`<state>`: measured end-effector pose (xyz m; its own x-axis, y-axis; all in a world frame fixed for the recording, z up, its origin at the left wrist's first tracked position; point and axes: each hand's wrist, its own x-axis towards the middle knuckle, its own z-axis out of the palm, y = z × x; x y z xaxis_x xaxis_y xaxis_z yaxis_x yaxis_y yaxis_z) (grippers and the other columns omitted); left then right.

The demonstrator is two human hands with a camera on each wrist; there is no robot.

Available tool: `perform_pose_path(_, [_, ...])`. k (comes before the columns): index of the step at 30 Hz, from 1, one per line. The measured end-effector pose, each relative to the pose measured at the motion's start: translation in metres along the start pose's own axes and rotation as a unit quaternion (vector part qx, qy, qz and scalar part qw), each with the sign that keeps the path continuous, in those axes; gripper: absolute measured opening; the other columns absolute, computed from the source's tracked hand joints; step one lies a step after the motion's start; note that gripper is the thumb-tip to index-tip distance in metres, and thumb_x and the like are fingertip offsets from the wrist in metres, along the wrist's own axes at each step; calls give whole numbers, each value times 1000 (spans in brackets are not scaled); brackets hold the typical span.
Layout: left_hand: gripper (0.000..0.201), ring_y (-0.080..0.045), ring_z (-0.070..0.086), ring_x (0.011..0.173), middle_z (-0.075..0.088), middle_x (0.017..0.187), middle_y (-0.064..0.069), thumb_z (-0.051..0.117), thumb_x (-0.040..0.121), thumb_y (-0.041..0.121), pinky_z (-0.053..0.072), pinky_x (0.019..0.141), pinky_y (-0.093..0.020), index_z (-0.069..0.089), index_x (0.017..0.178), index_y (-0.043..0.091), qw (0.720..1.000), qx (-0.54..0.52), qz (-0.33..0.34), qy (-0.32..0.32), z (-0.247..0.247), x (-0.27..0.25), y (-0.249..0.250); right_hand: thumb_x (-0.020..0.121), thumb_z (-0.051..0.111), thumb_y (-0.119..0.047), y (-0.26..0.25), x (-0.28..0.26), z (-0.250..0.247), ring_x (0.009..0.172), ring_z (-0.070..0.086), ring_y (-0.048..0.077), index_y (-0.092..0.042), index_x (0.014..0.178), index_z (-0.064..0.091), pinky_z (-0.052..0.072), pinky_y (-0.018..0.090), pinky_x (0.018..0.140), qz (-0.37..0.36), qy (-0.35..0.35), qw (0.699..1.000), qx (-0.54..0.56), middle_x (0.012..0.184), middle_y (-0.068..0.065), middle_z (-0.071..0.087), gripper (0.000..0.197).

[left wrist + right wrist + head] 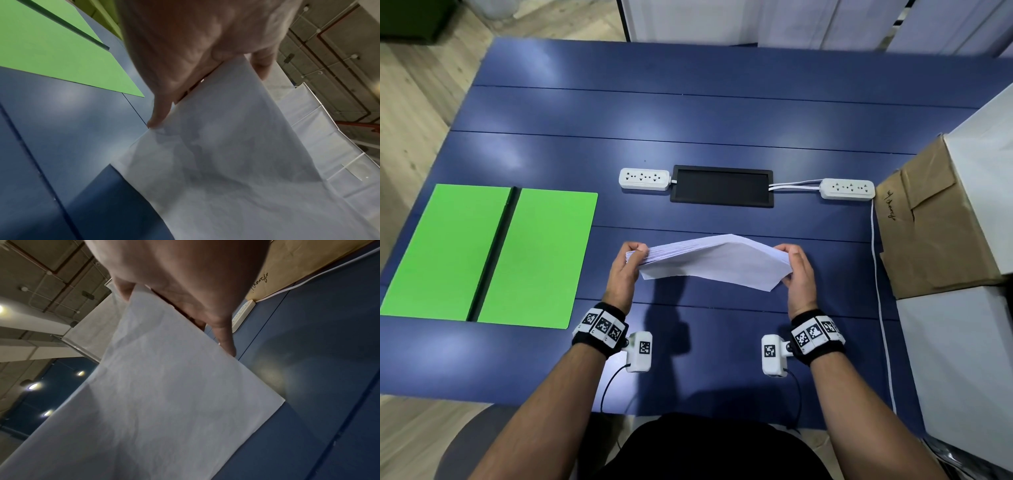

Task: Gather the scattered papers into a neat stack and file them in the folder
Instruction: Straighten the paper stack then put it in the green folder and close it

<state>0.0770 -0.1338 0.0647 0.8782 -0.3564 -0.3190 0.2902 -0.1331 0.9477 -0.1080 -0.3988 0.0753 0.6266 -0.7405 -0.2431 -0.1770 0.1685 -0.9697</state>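
A stack of white papers is held above the blue table, arched upward in the middle. My left hand grips its left end, thumb on top and fingers beneath. My right hand grips the right end the same way. From the left wrist view the underside of the papers fills the lower right below my left hand. The right wrist view shows the papers under my right hand. An open green folder with a dark spine lies flat at the table's left.
A black recessed panel sits mid-table between two white power strips. A white cable runs down the right side. A brown-paper-wrapped box and white boxes stand at the right edge.
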Motion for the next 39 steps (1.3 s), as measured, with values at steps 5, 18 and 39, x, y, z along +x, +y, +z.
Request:
perform_pose_path(5, [61, -10, 57, 94, 58, 107, 4, 90, 63, 38, 47, 88, -27, 55, 111, 25, 993, 84, 46, -71, -8, 0, -7, 88, 75, -22, 6, 0, -6, 83, 60, 4, -22, 103, 60, 50, 22, 75, -31, -38, 996, -80, 96, -5, 65, 21])
perform_pose_path(18, [24, 0, 53, 70, 58, 87, 0, 76, 82, 1, 43, 68, -12, 60, 99, 8, 997, 62, 43, -23, -4, -9, 4, 90, 67, 0, 13, -1, -7, 85, 60, 5, -27, 99, 63, 49, 21, 79, -49, -26, 995, -87, 93, -16, 66, 29])
perform_pose_path(39, [107, -23, 34, 147, 37, 154, -11, 92, 68, 29, 24, 125, -46, 30, 154, 14, 965, 170, 120, 158, 23, -4, 8, 88, 70, 3, 41, 19, -7, 79, 70, -7, -10, 106, 68, 52, 18, 83, 89, 2, 994, -60, 94, -7, 72, 23])
